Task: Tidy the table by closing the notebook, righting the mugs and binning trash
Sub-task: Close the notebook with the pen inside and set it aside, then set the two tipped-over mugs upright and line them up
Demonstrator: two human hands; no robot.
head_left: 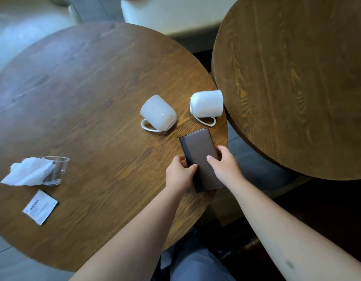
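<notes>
Both hands rest on the notebook (201,157): the left hand (180,173) pinches its dark spine edge, thumb on the cover and the other fingers hidden at the side, and the right hand (226,164) lies across the opposite long edge, fingers curled over the cover. So both are closed on the notebook, which looks shut, its brown stitched cover up and a darker strip running down the spine.

Taking the notebook as the landmark, it sits at the near right part of the round bench (78,102), its near end at the rim. Its long axis runs away from the person, leaning slightly left at the far end. Beyond that far end lie the two white mugs, both on their sides. The right mug (207,105) is just past the far right corner, mouth towards the second bench (297,78), base pointing left, handle flat on the wood on the side towards the notebook. The left mug (157,112) lies further left of the far end, base pointing away and left, handle down too.

My judgement is that the mugs come next, and the right hand is nearer the right mug, straight ahead along the notebook's axis.

Well to the left of the notebook lie a clear plastic cup (57,170) with a crumpled tissue (27,172) against it, and nearer the person a small printed sachet (40,206). No bin shows.
</notes>
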